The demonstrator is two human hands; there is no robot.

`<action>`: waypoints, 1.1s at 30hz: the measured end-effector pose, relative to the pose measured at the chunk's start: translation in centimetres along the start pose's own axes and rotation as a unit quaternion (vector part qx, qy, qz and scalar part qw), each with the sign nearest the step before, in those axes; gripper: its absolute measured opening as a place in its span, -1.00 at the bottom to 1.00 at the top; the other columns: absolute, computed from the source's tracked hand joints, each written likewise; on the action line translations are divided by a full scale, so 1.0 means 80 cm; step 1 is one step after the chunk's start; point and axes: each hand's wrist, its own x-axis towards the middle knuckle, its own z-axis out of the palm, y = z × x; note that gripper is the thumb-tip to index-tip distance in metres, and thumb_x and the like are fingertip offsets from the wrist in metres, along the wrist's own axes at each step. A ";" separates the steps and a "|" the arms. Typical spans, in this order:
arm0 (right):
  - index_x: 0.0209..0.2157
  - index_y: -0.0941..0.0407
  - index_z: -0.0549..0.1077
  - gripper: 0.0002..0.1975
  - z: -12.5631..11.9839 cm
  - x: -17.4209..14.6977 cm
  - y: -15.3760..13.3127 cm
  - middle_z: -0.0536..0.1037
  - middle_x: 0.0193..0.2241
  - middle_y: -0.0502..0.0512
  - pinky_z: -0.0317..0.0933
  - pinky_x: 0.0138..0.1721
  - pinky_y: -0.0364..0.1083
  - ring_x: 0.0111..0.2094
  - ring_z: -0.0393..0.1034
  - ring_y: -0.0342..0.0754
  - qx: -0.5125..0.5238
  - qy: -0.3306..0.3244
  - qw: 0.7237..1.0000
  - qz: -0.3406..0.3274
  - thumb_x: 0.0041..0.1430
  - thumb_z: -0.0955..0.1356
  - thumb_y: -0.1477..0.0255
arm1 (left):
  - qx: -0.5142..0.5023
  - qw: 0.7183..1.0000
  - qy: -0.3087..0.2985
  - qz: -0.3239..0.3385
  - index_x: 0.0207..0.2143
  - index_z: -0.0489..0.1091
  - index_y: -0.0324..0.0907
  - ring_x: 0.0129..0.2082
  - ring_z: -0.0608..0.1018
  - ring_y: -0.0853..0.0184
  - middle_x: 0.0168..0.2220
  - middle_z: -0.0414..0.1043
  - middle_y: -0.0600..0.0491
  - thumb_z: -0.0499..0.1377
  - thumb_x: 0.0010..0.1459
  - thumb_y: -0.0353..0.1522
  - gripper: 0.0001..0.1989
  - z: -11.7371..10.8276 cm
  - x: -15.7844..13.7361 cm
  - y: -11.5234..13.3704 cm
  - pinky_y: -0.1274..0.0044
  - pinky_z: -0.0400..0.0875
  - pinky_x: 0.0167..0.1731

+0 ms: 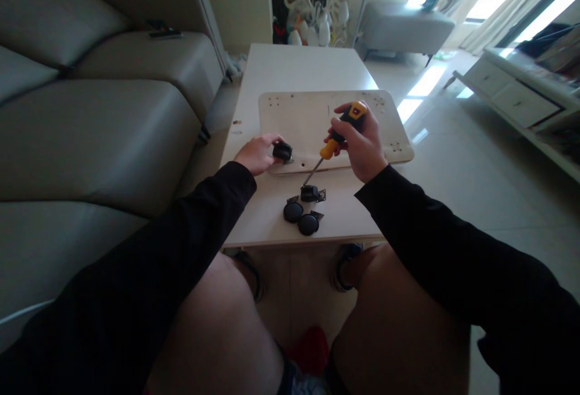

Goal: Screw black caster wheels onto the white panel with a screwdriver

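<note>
Between the fingers of my left hand (pixel 257 153) is a black caster wheel (pixel 283 151), held at the near left corner of a pale board (pixel 303 123). That board lies flat, with groups of small holes at its corners. My right hand (pixel 365 144) is wrapped around a yellow and black screwdriver (pixel 329 148). Its shaft slants down to the left, and the tip is close to another caster wheel (pixel 310 194) on the table; whether they touch I cannot tell. Two more casters, a left one (pixel 293 211) and a right one (pixel 309 224), lie nearer to me with metal plates showing.
The white table (pixel 263 226) stands in front of my knees. A grey sofa (pixel 113 117) runs along the left, with a dark remote (pixel 165 35) on it. Small bits (pixel 237 122) lie at the table's left edge. A white cabinet (pixel 516 90) is at the right, a grey bench (pixel 403 26) behind.
</note>
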 end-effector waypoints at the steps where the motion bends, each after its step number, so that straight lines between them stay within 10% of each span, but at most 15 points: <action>1: -0.17 -0.01 0.29 -0.63 0.000 0.000 0.000 0.43 -0.45 -0.08 0.16 -0.65 -0.18 -0.45 0.49 -0.14 -0.002 0.000 1.000 -0.001 0.01 0.45 0.25 | 0.001 1.000 0.004 0.000 -0.07 0.54 -0.13 -0.34 0.54 0.25 -0.31 0.54 0.04 0.41 0.00 -0.50 -0.60 0.000 0.000 0.001 0.40 0.37 -0.25; 33: -0.16 -0.02 0.31 -0.65 -0.004 0.001 0.004 0.43 -0.40 -0.06 0.17 -0.64 -0.21 -0.43 0.48 -0.16 -0.028 -0.017 0.999 -0.020 0.10 0.45 0.19 | -0.030 0.999 0.010 0.020 -0.09 0.51 -0.14 -0.41 0.45 0.37 -0.05 0.53 -0.05 0.45 -0.03 -0.37 -0.59 -0.012 0.001 -0.009 0.48 0.33 -0.37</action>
